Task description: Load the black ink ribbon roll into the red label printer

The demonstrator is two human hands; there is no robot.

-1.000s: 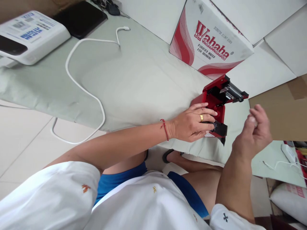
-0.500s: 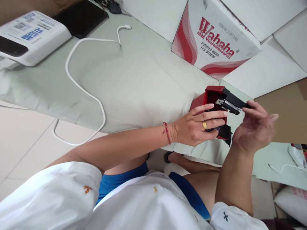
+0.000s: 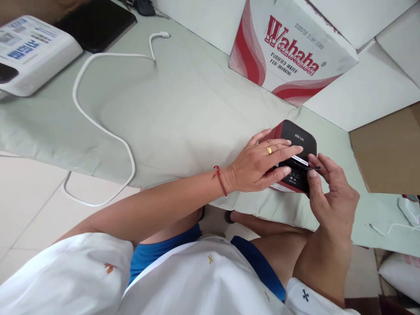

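Observation:
A red box with a black end face [image 3: 303, 136] lies on the pale green cloth in front of me, its end turned to the right. Across its left side and onto the black flaps rests my left hand [image 3: 262, 164], fingers spread, with a gold ring and a red string on the wrist. At the right edge of the box my right hand [image 3: 331, 188] pinches the thin black edge of a flap between thumb and fingers. The two flaps lie nearly together, with a white label strip [image 3: 300, 160] between them.
A Wahaha carton [image 3: 282, 52] stands behind the box. At the upper left are a white device [image 3: 42, 65], a black flat object [image 3: 98, 24] and keys [image 3: 144, 8]. A white cable [image 3: 101, 127] curves over the cloth's [image 3: 190, 113] front edge.
The black flaps, which stood open and showed the inside of the box, are now folded over its end. My right hand has moved left and closed on a flap edge.

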